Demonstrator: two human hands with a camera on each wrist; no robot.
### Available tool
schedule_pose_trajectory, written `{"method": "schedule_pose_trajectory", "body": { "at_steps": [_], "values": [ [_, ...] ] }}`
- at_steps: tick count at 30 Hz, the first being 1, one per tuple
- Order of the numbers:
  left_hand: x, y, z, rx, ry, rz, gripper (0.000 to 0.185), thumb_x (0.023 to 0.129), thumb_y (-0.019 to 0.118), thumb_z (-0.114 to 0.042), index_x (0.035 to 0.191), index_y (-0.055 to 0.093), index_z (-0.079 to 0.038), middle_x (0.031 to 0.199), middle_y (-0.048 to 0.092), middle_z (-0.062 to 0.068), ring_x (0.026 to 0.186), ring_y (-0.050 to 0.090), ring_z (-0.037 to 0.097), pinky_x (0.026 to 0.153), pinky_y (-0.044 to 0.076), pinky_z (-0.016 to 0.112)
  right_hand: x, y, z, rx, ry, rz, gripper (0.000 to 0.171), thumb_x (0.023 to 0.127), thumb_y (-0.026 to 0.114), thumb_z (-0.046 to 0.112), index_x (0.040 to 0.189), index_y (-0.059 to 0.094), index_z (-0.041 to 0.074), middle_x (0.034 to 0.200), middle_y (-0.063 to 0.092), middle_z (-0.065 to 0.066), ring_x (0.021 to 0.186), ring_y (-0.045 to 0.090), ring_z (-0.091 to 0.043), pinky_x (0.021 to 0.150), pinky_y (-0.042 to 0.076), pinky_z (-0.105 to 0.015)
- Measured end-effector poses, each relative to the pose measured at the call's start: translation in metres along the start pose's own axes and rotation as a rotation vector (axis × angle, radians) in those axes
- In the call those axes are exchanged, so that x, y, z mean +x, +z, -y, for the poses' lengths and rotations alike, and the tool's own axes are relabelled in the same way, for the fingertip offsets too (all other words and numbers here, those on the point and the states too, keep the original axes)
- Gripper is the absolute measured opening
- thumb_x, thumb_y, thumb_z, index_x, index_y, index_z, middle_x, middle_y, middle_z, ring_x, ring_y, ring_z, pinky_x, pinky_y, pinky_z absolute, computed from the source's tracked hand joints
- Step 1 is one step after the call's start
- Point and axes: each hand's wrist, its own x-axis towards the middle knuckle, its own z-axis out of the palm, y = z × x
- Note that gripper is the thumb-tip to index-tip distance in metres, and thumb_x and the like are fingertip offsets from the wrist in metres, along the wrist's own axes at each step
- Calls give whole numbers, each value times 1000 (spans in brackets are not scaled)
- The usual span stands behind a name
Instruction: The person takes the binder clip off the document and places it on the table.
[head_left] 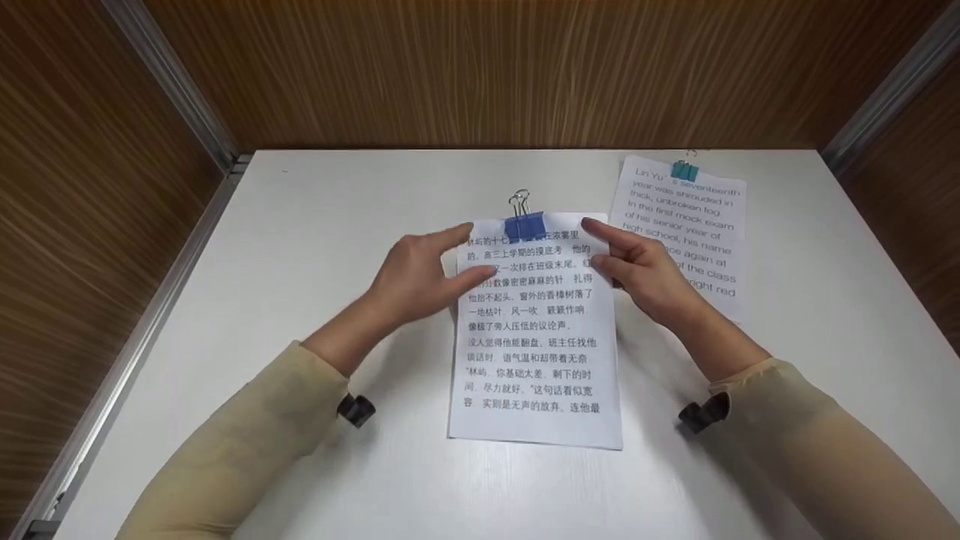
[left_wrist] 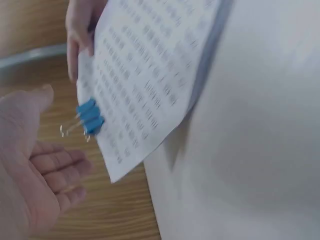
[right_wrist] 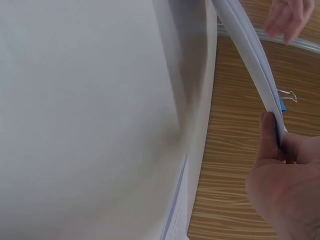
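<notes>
Right hand pinched the clipped Chinese-text stack above the counter; left hand, fingers extended, stood beside it. Blue clip hid some characters; right hand partly covered English sheet, "Lin Yu's seventeenth year".

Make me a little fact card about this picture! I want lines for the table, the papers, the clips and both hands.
Table: white
Front papers: Chinese writing, held above the table
Blue clip: on the front papers' top edge
Right hand: pinches the front papers' right edge
Left hand: near the blue clip, not touching the papers
Back papers: English writing, partly hidden behind the right hand
Teal clip: on the back papers' top edge
</notes>
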Motion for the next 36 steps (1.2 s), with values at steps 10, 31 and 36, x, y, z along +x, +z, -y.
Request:
{"method": "schedule_pose_trajectory", "body": {
  "at_steps": [10,31,36],
  "values": [
    [53,-17,11,-416,-83,43,74,92,85,-44,155,57,-16,148,64,-3,138,57,11,120,41,34,-11,8,7,81,6,36,53,106,63,3,157,55,15,95,73,-13,95,70,-20,77,59,-25],
    [90,-13,17,-784,-122,254,64,94,85,-23,151,59,-10,139,70,9,125,68,15,112,49,30,-17,14,18,165,-16,91,55,106,59,-1,159,51,13,134,71,-21,116,73,-32,87,64,-36],
    [90,-9,15,-829,-138,235,62,93,85,-18,150,61,-8,135,72,7,124,69,17,111,50,30,-18,13,17,166,-14,81,55,106,60,-1,158,52,12,132,71,-21,113,74,-30,86,64,-35]
  ]
}}
